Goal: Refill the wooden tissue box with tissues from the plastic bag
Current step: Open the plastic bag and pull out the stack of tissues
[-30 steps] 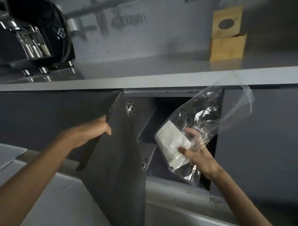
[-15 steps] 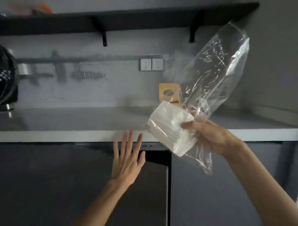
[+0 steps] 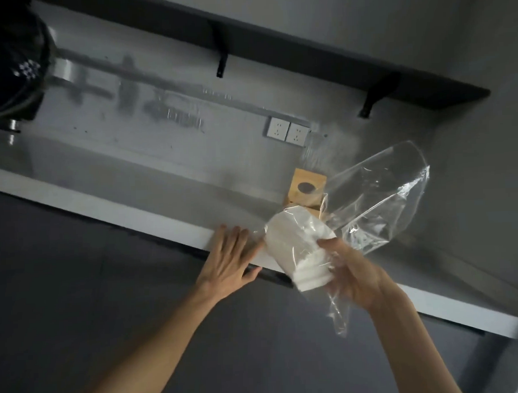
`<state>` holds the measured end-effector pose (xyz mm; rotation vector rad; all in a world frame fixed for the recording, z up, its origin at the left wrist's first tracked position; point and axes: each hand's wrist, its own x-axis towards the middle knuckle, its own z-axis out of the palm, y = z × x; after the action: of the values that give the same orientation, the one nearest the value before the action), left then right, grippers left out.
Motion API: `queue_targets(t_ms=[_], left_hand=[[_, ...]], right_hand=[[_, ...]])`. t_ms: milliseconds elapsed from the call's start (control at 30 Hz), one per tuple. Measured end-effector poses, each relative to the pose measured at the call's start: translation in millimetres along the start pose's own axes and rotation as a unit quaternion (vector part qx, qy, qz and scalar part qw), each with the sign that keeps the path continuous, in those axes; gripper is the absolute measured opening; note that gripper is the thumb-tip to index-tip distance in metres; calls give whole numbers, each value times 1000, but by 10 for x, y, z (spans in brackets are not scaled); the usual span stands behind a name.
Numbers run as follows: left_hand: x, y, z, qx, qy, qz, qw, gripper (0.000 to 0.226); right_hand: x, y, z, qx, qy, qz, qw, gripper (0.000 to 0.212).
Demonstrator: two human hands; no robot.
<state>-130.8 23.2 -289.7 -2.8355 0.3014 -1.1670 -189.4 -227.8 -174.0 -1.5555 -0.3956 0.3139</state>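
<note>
- Our right hand (image 3: 356, 278), right of centre in the frame, has its fingers curled round the clear plastic bag (image 3: 379, 197), clamping the stack of white tissues (image 3: 298, 251) inside it.
- Our left hand (image 3: 229, 263), fingers straight and close together, lies flat on the front edge of the grey table (image 3: 163, 197), just beside the bag.
- The light wooden tissue box (image 3: 306, 188) with an oval hole stands on the table by the wall, partly hidden behind the bag.

Both arms are bare from the bottom edge of view up to the fingertips, lean forearms narrowing to slim wrists. The left grip (image 3: 229, 257) has long, slender fingers, with tendons faintly ridging its back. The right grip (image 3: 353, 277) looks of the same build, its finer detail too blurred to tell.
</note>
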Motion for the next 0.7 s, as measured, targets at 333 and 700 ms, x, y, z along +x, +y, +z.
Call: queue_targets(t_ms=[333, 700], left_hand=[[57, -201, 135, 24, 35, 59, 997, 80], [378, -290, -1246, -377, -248, -183, 873, 29]], right_hand=[[641, -228, 322, 57, -46, 18, 997, 38], [784, -1793, 525, 89, -93, 203, 971, 40]])
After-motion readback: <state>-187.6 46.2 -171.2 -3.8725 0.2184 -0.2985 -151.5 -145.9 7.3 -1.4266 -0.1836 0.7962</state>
